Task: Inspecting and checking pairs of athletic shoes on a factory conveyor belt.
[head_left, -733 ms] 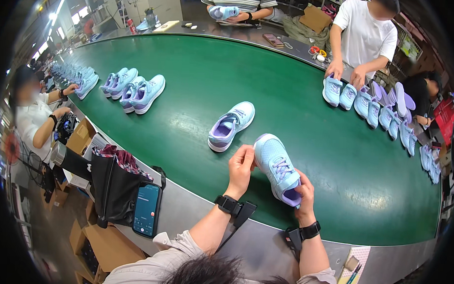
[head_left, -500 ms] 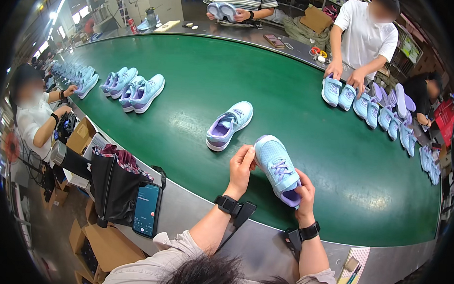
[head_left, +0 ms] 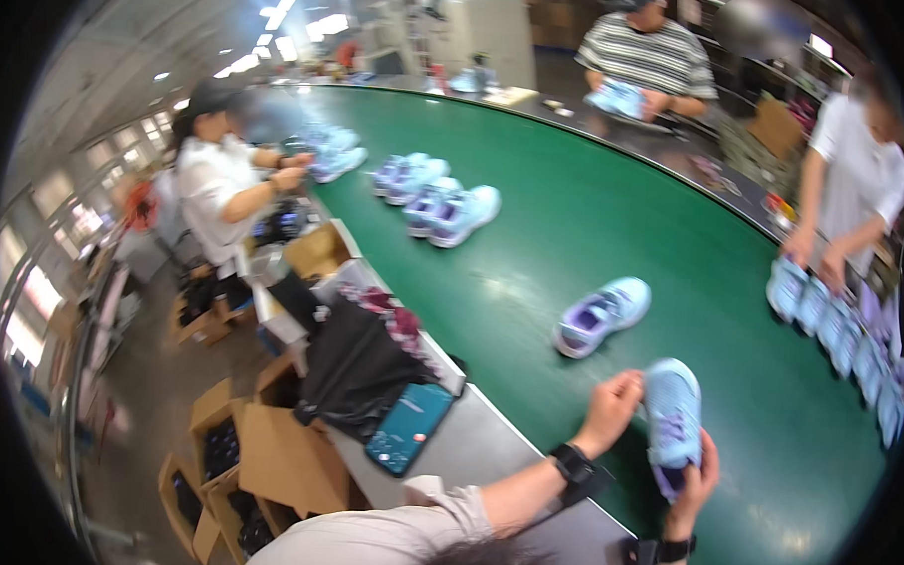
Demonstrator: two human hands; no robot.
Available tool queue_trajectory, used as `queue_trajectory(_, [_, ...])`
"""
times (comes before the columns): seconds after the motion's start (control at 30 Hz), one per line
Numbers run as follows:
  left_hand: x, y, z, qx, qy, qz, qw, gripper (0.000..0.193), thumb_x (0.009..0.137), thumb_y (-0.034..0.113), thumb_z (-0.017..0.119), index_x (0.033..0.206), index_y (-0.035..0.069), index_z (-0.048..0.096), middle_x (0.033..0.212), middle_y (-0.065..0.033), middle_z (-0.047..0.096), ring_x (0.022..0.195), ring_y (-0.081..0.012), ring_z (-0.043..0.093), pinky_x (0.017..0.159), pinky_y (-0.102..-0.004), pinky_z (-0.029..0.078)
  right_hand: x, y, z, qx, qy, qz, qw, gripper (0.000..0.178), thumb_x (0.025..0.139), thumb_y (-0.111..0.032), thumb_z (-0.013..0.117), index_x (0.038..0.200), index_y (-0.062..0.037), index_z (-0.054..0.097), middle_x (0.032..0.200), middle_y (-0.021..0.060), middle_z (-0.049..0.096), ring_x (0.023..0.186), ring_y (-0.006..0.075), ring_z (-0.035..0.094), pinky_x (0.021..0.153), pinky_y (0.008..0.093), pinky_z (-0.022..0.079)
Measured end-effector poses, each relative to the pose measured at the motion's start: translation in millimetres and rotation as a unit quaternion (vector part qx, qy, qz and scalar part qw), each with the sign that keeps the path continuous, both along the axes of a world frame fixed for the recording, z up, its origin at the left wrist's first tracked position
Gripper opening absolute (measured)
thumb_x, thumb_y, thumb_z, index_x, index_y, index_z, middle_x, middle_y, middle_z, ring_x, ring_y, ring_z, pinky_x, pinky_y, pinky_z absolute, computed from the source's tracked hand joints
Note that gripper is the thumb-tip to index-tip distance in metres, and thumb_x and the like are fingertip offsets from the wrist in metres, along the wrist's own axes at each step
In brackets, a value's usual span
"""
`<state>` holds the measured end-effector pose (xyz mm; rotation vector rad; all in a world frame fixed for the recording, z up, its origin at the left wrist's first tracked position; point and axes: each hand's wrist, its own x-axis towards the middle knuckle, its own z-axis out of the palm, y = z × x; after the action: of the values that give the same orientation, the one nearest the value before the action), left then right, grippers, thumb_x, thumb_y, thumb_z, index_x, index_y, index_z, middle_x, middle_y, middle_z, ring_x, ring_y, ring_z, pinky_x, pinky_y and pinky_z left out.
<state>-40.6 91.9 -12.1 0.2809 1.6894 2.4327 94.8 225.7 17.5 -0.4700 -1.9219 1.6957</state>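
- light-blue shoe [head_left: 673,415]: held over the green belt [head_left: 785,449], toe pointing away.
- left hand [head_left: 612,408]: fingers drawn narrow at the toe's edge; grip uncertain.
- right hand [head_left: 696,475]: fingers closed on the heel.
- phone [head_left: 409,427]: lit screen, writing illegible.
- second shoe [head_left: 602,316]: on the belt, beyond the left hand.
- black bag [head_left: 355,364]: beside the phone.

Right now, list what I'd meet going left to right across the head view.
Round orange-red fan, person in a white shirt, dark-edged phone with a teal screen, lone light-blue and lavender shoe, light-blue mesh shoe in the right hand, row of light-blue shoes.
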Motion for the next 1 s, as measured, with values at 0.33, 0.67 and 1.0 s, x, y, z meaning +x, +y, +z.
queue_trajectory(0.33, [-8,-12,-10,0.077,-0.080,-0.039,0.993,0.028,0.092,0.018,0.048,0.105,0.001,0.066,0.069,0.0029,0.058,0.058,-0.0029,0.049,0.050,-0.0197,0.037,-5,-8,1,0.160,-0.003,0.001,0.987,0.054,0.071,-0.010,0.045,0.121,0.0049,0.056,0.119,0.0144,0.056,0.114,0.0261,0.052,0.101,0.0366,0.036])
queue_trajectory(0.67, [-7,6,-15,0.028,-0.027,0.026,0.999,0.028,0.091,0.020,0.050,0.096,-0.003,0.066,0.067,0.0010,0.057,0.058,-0.0061,0.051,0.052,-0.0242,0.042,7,-14,27,0.120,-0.039,0.023,0.992,0.052,0.079,-0.018,0.054,0.125,0.0050,0.056,0.125,0.0185,0.058,0.112,0.0288,0.053,0.101,0.0396,0.037])
queue_trajectory(1.0, [17,-53,41,-0.162,0.235,0.267,0.920,0.016,0.077,0.005,0.050,0.069,-0.005,0.058,0.051,-0.0118,0.056,0.041,-0.0169,0.054,0.041,-0.0328,0.042,-54,-61,-31,0.029,0.024,0.259,0.965,0.051,0.076,-0.012,0.054,0.124,0.0061,0.056,0.123,0.0187,0.059,0.111,0.0278,0.054,0.098,0.0385,0.039])
